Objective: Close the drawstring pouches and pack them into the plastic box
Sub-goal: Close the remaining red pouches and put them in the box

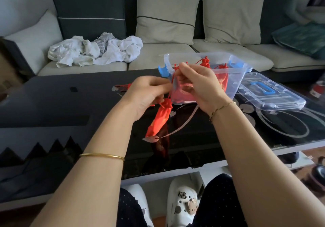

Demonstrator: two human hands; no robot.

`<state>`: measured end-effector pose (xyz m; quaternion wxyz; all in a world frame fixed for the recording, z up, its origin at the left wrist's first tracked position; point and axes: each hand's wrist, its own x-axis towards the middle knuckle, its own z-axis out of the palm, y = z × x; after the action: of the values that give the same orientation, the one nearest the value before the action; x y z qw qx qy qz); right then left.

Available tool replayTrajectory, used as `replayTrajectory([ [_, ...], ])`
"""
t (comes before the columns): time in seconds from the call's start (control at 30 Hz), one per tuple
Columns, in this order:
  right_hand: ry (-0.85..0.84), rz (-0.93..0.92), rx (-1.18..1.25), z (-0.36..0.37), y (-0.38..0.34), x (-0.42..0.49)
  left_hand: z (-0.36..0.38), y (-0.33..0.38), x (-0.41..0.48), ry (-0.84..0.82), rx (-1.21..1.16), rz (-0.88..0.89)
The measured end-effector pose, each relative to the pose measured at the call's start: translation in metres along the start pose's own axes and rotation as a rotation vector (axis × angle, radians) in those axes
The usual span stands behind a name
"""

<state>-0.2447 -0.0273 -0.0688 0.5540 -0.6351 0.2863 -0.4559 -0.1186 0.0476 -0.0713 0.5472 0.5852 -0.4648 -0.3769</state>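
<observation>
While both hands work above the black glass table point(184, 147), the left hand point(149, 93) and the right hand point(198, 86) each have their fingers curled on the red drawstring point(176, 68) of one red pouch point(158, 121).

Head view: the left hand pinches the cord close to the pouch's neck. The right hand pinches the cord's free end, raised just beside the left fingertips. The pouch hangs below the left hand, neck gathered, body slanting down and to the left. Whether its lower end touches the table cannot be confirmed.

Directly behind the right hand stands the clear plastic box point(236, 80), uncovered, with blue latches at its ends. More red pouches point(222, 78) sit inside it, visible through the wall. To the right of the right hand, the clear lid point(281, 102) with a blue handle lies flat on the table, just beside the box. Behind the left hand, another pouch point(125, 86) lies on the table, mostly hidden. Beyond both hands is a sofa point(219, 50) carrying crumpled white cloth point(95, 50).
</observation>
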Motion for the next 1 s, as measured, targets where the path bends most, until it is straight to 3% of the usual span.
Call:
replayTrajectory([
  [0.1, -0.052, -0.023, -0.054, 0.01, -0.001, -0.002, 0.002, -0.002, 0.0, -0.007, 0.116, 0.015],
  [0.2, -0.031, 0.074, 0.03, 0.012, 0.002, -0.002, 0.002, -0.005, 0.003, 0.026, 0.11, 0.02],
  [0.37, -0.142, 0.268, -0.252, 0.005, 0.014, -0.005, 0.001, -0.006, 0.004, 0.033, -0.056, -0.01],
  [0.5, -0.168, 0.152, -0.305, 0.002, 0.014, -0.004, -0.001, -0.007, 0.005, 0.086, -0.081, -0.007],
  [0.57, -0.212, 0.161, -0.257, -0.004, 0.01, -0.002, -0.001, -0.008, 0.005, 0.136, -0.033, 0.001],
  [0.67, -0.33, 0.235, -0.401, -0.008, 0.006, -0.008, -0.001, -0.008, 0.005, 0.118, -0.002, 0.022],
  [0.73, -0.235, 0.209, -0.431, -0.006, 0.01, -0.007, -0.001, -0.006, 0.004, 0.078, 0.038, 0.039],
  [0.83, -0.117, 0.152, -0.258, 0.0, 0.015, -0.003, 0.001, -0.003, 0.003, 0.031, 0.155, 0.128],
  [1.0, -0.223, 0.219, -0.107, 0.006, 0.024, -0.004, 0.006, -0.008, 0.005, 0.197, 0.584, 0.472],
])
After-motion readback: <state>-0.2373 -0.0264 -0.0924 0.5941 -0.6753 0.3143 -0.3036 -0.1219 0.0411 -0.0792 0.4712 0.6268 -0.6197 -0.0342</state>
